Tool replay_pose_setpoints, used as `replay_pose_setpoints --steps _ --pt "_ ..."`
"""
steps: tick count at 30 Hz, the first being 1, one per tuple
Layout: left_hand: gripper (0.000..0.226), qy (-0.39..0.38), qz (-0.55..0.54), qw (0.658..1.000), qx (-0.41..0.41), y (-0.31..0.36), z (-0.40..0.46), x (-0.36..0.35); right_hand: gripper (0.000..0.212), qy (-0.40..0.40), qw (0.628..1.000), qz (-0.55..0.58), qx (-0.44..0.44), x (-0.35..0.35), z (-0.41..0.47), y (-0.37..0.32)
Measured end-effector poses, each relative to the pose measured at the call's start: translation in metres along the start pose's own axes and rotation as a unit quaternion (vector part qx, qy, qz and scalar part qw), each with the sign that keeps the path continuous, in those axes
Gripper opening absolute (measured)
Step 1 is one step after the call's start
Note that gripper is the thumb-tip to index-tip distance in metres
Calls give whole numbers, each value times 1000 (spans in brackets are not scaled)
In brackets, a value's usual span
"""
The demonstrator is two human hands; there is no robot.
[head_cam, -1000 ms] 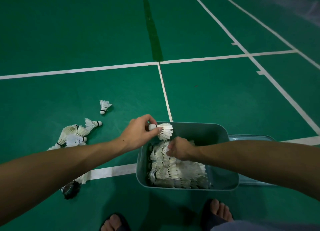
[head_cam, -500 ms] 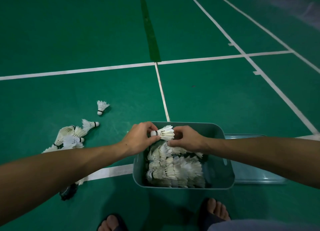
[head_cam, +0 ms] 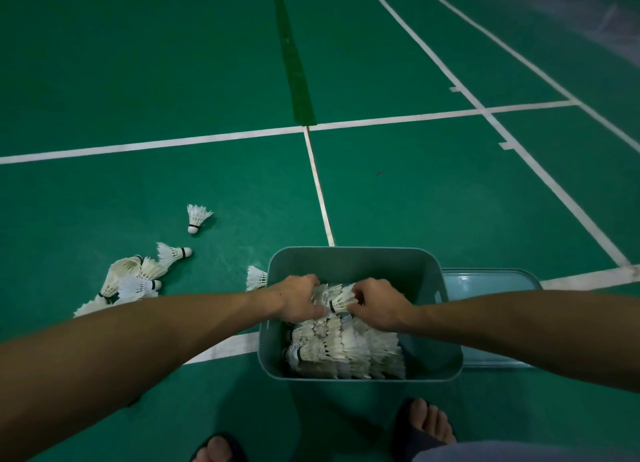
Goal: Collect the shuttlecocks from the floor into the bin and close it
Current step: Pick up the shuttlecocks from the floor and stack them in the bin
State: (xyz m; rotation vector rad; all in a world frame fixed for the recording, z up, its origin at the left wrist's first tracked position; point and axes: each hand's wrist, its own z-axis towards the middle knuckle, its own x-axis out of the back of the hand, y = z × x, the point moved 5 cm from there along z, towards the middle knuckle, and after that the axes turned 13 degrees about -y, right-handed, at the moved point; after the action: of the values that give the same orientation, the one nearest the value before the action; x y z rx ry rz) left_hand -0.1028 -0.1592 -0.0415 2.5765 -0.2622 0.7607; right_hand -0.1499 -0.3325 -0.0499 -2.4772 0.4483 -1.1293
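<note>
Both hands are over the grey bin (head_cam: 349,264): left hand (head_cam: 299,300) and right hand (head_cam: 375,304) pinch one shuttlecock (head_cam: 341,300) above the rows of shuttlecocks (head_cam: 346,350) packed inside. Loose shuttlecocks (head_cam: 138,278) lie at ten o'clock; the lid (head_cam: 485,281) rests at three.

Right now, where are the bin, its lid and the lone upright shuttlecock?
bin (head_cam: 349,255): head view, far rim.
lid (head_cam: 485,281): head view, bare top surface right of the bin.
lone upright shuttlecock (head_cam: 197,215): head view, feather skirt.
</note>
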Motion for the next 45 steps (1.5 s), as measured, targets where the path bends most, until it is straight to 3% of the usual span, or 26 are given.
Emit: replay_pose_setpoints --steps 4,12,19,26,30,37,40,45 --pt "81 -16 -53 998 2 -3 7 -7 30 -17 1000 -4 -7 -8 13 -3" --pt "69 11 -113 993 -23 -6 5 -8 29 -45 994 101 -13 -22 23 3" --pt "17 95 -164 973 -131 -6 -32 5 17 -66 995 69 21 -10 13 15" --pt "8 205 -144 955 -159 -43 -91 19 16 49 988 -46 142 13 -18 -34" --pt "6 195 -129 963 -136 -85 -127 29 15 75 955 -111 264 15 -29 -98" --pt "8 198 -106 974 -26 -203 -191 18 16 11 907 -170 386 -25 -24 -210" --pt "10 210 -116 970 43 -262 -213 -3 23 -57 917 -187 349 -60 -1 -248" --pt "8 173 -113 966 153 -336 -226 -42 19 -102 965 -98 219 -126 58 -279"
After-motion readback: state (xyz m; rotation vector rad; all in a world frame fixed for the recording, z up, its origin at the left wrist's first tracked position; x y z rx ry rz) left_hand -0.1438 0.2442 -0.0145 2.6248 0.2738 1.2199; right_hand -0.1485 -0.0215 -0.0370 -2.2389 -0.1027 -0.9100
